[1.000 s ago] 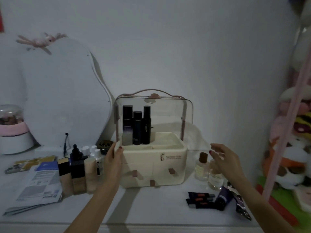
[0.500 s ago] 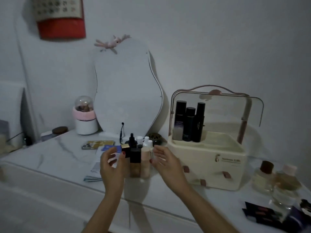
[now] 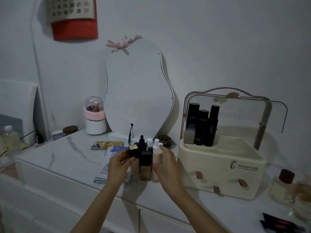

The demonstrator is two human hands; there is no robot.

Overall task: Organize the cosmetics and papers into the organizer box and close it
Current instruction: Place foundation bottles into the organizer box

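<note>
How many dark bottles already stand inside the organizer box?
3, upright together in the organizer box's back left corner: tallest bottle leftmost, shortest bottle in the middle, slim bottle rightmost. Others could be hidden.

Lighting and image quality

Scene is dim with a cool grey cast. Soft shadows fall right of the mirror (image 3: 138, 91) and behind the organizer box (image 3: 220, 167). Wide-angle distortion bends the frame edges. The perfume bottles (image 3: 289, 187) at right appear smeared and defocused

Left hand (image 3: 117, 165) hides part of the papers (image 3: 102, 169).
</note>
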